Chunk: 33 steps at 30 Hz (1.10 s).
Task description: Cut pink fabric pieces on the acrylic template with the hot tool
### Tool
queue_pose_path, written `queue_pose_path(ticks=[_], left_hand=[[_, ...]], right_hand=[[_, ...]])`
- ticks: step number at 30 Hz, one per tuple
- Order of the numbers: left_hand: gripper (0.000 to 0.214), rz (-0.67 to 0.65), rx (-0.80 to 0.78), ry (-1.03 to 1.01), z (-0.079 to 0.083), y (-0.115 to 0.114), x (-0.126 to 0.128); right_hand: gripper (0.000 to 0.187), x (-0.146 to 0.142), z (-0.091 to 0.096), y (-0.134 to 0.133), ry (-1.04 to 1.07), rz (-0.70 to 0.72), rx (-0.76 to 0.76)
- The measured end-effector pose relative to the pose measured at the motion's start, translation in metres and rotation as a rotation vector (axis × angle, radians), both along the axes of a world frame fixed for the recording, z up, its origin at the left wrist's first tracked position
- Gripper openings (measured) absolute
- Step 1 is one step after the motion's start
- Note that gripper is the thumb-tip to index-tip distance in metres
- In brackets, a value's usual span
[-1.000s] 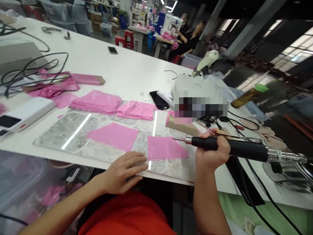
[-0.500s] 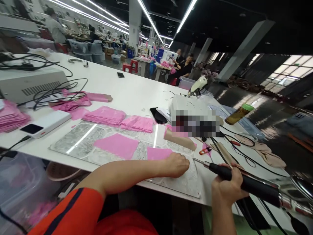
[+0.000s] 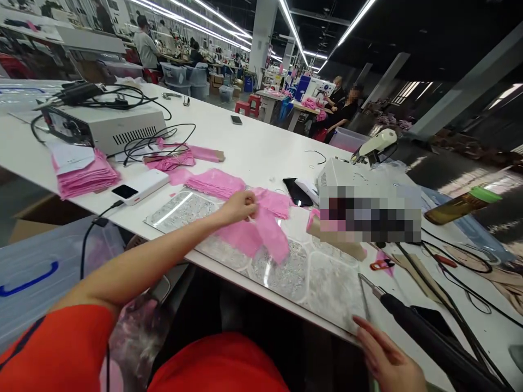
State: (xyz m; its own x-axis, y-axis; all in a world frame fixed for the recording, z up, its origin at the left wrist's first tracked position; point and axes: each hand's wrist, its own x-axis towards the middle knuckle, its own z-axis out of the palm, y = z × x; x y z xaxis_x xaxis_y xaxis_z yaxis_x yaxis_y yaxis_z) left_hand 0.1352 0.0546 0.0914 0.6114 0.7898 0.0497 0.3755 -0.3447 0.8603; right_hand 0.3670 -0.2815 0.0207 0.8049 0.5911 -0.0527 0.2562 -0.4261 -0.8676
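Observation:
My left hand (image 3: 239, 206) reaches out over the glass plate (image 3: 180, 209) and is closed on a pink fabric piece (image 3: 273, 235), which hangs from my fingers down over the plate. Another pink piece (image 3: 239, 238) lies flat beneath it. Two stacks of pink pieces (image 3: 214, 182) sit just behind my hand. My right hand (image 3: 388, 356) is at the table's near edge, fingers stretched out, beside the black handle of the corded hot tool (image 3: 425, 340). The tool's metal tip points at the plate's right corner.
A grey power unit (image 3: 102, 126) with tangled cables stands at the back left, beside a pink stack (image 3: 84, 177) and a white device (image 3: 139, 187). A black phone (image 3: 296, 191), red snips (image 3: 382, 265) and an amber bottle (image 3: 461, 204) lie to the right. People sit at far tables.
My left hand took the right pink piece off the plate and carried it up and back toward the stacks. My right hand dropped toward the table edge and its fingers loosened from the tool.

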Motion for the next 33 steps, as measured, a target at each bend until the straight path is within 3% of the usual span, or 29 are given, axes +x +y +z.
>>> queue_pose_path(ticks=[3,7,10,13,20,27,30,33], left_hand=[[0.005,0.093,-0.096,-0.064,-0.014,0.009,-0.041],[0.007,0.149,-0.169,-0.073,-0.033,0.009,-0.072],[0.007,0.153,-0.18,-0.038,-0.039,0.008,-0.083],[0.007,0.163,-0.131,0.025,-0.039,0.008,-0.089],[0.012,0.188,0.111,0.201,-0.038,0.015,-0.106],[0.019,0.121,0.272,0.321,-0.038,0.011,-0.129],[0.033,-0.002,0.329,0.298,-0.036,0.01,-0.139],[0.028,-0.155,0.317,0.246,-0.038,0.011,-0.147]], right_hand=[[0.038,-0.043,0.013,0.041,-0.168,0.252,-0.042],[0.023,-0.08,0.018,0.115,-0.442,0.599,0.119],[0.022,-0.093,0.013,0.16,-0.596,0.737,0.099],[0.017,-0.097,0.008,0.185,-0.684,0.809,0.018],[0.014,-0.103,0.008,0.194,-0.719,0.871,0.065],[0.014,-0.114,0.006,0.191,-0.715,0.972,0.076],[0.013,-0.113,0.004,0.192,-0.689,0.965,0.072],[0.012,-0.111,0.004,0.194,-0.661,0.999,0.055]])
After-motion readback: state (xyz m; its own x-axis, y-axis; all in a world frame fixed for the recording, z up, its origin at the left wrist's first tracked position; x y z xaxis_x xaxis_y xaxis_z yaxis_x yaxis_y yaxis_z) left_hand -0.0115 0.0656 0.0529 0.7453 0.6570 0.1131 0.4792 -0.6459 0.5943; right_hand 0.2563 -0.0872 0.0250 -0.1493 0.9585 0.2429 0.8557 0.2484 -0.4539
